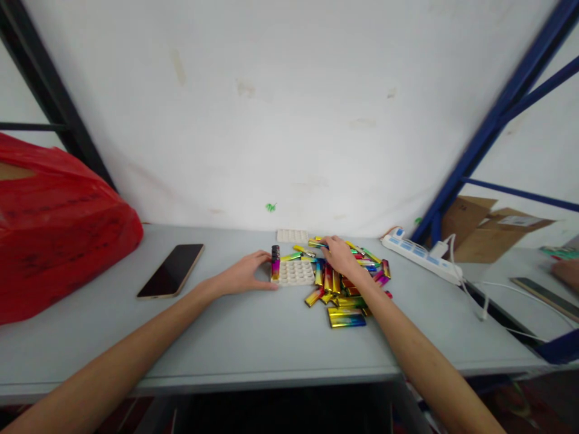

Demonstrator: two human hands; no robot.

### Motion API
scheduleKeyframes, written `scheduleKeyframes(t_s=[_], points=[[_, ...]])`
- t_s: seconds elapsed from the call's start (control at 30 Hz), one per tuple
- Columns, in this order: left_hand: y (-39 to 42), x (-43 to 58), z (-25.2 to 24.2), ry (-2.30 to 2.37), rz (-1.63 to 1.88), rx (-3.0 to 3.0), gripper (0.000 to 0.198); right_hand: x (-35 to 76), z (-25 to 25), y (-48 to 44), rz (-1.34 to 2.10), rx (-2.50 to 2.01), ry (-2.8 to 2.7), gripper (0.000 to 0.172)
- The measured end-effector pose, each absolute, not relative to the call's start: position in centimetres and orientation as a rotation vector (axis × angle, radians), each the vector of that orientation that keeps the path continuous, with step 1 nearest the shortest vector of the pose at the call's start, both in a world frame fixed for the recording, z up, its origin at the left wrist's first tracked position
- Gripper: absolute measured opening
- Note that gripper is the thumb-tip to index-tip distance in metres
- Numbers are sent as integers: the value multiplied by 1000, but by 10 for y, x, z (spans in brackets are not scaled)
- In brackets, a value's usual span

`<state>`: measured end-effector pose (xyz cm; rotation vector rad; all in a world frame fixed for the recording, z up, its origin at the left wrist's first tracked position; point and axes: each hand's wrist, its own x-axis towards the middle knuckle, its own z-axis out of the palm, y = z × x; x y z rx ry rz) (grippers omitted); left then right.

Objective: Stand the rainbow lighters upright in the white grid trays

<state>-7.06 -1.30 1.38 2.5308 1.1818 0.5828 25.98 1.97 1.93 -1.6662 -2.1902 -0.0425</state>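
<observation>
A pile of shiny rainbow-coloured lighters lies on the grey table. My right hand rests on top of the pile, fingers curled down over the lighters. A white tray with round holes sits left of the pile, with one or two lighters standing upright at its left edge. My left hand lies beside that edge, fingers bent against the tray and the upright lighters. A second white tray lies further back near the wall.
A dark phone lies to the left, beside a big red plastic bag. A white power strip with cables runs at the right. Another person's hand shows at the far right edge, near cardboard boxes.
</observation>
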Motion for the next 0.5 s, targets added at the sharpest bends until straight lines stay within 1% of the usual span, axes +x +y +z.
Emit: scheduleKeyframes(t_s=[0.27,0.4,0.5], points=[[-14,-70,15,1161,581,2509,80,250,27,19,410,-1247,-1797,40],[-12,-71,12,1149,597,2523,79,237,26,15,731,-1072,-1581,52],[-11,-72,10,1150,604,2530,81,225,25,7,1030,-907,-1474,54]])
